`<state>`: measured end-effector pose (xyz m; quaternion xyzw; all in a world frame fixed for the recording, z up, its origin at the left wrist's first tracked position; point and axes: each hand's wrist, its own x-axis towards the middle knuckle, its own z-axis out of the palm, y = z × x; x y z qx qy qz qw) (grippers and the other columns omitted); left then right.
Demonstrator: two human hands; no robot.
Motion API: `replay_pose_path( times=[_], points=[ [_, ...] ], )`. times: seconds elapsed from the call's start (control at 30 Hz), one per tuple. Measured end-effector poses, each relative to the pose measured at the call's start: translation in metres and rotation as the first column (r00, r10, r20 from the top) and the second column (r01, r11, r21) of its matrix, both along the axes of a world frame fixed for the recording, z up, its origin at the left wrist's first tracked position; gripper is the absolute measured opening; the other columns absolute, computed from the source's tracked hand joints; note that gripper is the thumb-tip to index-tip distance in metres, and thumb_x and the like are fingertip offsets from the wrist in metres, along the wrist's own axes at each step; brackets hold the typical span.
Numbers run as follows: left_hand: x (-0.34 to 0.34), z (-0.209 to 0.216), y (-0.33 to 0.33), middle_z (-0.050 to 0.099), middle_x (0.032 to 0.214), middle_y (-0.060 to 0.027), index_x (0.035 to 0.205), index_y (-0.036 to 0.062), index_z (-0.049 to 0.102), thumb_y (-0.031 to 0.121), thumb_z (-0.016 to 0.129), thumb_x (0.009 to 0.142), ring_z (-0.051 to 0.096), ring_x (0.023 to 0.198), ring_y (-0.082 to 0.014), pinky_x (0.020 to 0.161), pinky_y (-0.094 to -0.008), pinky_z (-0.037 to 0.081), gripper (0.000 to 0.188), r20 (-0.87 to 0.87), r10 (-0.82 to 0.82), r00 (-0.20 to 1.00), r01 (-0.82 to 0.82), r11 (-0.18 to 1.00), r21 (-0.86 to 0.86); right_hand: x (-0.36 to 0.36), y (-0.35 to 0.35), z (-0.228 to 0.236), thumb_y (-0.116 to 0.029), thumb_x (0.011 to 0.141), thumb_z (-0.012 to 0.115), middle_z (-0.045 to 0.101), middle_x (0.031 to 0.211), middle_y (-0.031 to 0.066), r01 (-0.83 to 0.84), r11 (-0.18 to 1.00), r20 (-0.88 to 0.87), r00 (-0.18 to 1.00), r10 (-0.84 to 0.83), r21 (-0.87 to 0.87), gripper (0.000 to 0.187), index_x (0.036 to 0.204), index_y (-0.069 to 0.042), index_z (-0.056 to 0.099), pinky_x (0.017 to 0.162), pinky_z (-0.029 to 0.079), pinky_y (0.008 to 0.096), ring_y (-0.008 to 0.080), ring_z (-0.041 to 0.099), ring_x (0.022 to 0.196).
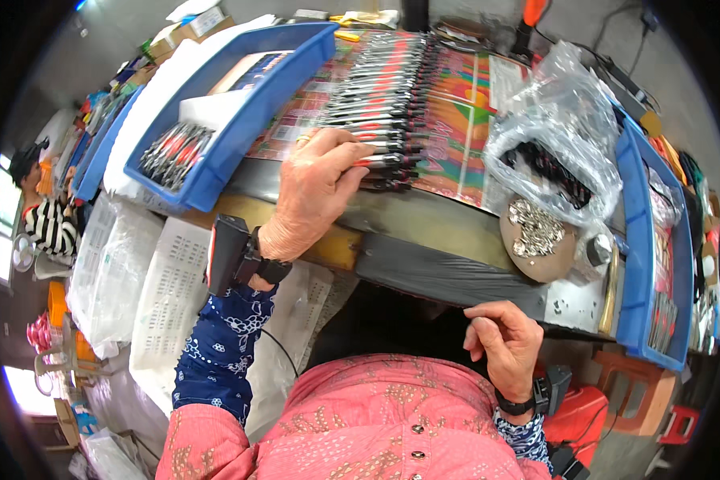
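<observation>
Currently the left hand, at 11 o'clock, touches the near end of a row of ballpoint pens at 12; whether it grips one, I cannot tell. The right hand half-curls at 4, contents unclear; silvery metal parts lie at 3.

Pens along the counter: glossy plastic, silvery glints from here | sheet beneath: smooth, printed | front-edge wrap: black, wrinkled, dull sheen | bin, left edge: smooth plastic | bag, toward right edge: crinkled clear plastic | small parts, front right: shiny metal, on matt dish
</observation>
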<state>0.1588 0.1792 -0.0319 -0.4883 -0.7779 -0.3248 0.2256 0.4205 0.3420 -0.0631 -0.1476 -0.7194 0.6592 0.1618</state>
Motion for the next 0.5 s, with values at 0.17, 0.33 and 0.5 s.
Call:
replay_pose_path(
  times=[0.17,0.33,0.5],
  points=[
    [-0.005,0.005,-0.021,0.064,0.095,-0.011,0.097,0.0048,0.07,0.005,0.072,0.075,0.061,0.09,-0.0297,0.079,-0.0368,0.048,0.023,0.012,0.001,1.0,-0.001,1.0,0.006,-0.001,-0.002,0.001,0.0,0.091,0.056,0.061,0.065,0.005,0.014,0.999,0.014,1.0,-0.013,-0.042,0.011,0.096,0.006,0.064,0.046,0.04,0.0191,0.0065,0.052,0.051],
    [-0.007,0.014,-0.047,0.065,0.091,-0.0102,0.092,0.0058,0.07,0.003,0.071,0.077,0.062,0.087,-0.0285,0.076,-0.0361,0.05,0.016,-0.11,0.098,0.989,-0.098,0.995,0.008,-0.001,-0.004,0.001,0.0,0.092,0.057,0.061,0.065,0.0052,0.035,0.999,0.018,0.999,-0.035,-0.031,0.01,0.095,0.006,0.064,0.045,0.04,0.0186,0.0071,0.053,0.052],
    [-0.043,0.041,-0.098,0.066,0.088,-0.0125,0.088,0.0046,0.071,0.009,0.067,0.08,0.065,0.081,-0.0307,0.071,-0.0366,0.051,0.009,-0.234,0.417,0.879,-0.419,0.907,0.041,-0.001,-0.004,0.003,0.0,0.092,0.057,0.061,0.065,0.006,0.044,0.998,0.03,0.999,-0.043,-0.054,0.01,0.095,0.006,0.064,0.045,0.041,0.0187,0.0076,0.054,0.052]
  ],
)
